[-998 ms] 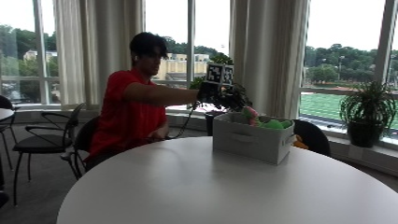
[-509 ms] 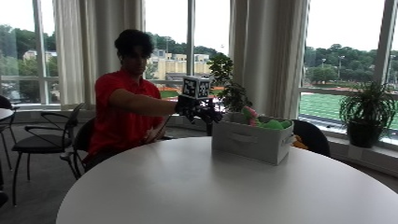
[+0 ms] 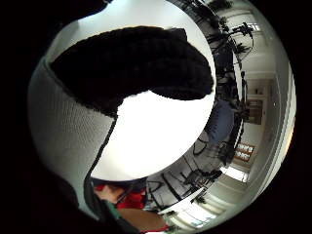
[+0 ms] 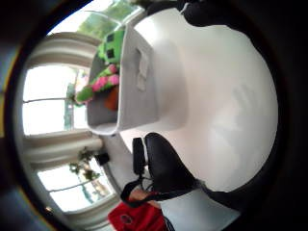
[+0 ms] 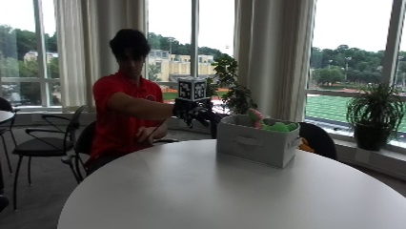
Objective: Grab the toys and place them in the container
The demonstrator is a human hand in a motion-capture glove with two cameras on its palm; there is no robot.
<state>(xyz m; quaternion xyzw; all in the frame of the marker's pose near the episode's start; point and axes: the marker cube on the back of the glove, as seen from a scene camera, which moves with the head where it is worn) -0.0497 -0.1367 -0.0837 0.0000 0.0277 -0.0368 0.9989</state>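
A grey fabric container (image 5: 257,143) stands on the round white table (image 5: 209,191) at its far side. Green and pink plush toys (image 5: 274,126) stick up out of it. My gloved right hand (image 5: 193,113) hangs in the air just left of the container, above the table's far edge, fingers relaxed and holding nothing. In the thumb side palm view the container (image 4: 144,86) lies on the table (image 4: 226,96) with a green toy (image 4: 111,48) inside, and a gloved finger (image 4: 166,163) shows. In the little finger side palm view, gloved fingers (image 3: 131,63) hover over the table (image 3: 156,131).
A dark chair (image 5: 44,143) stands at the left and another chair (image 5: 317,138) behind the container. A leafy plant (image 5: 231,90) rises behind my hand and a potted plant (image 5: 374,114) sits on the sill at the right. No loose toys show on the table.
My right hand has drawn back from above the container toward the person, leftward and slightly lower. The container and its toys have not moved.
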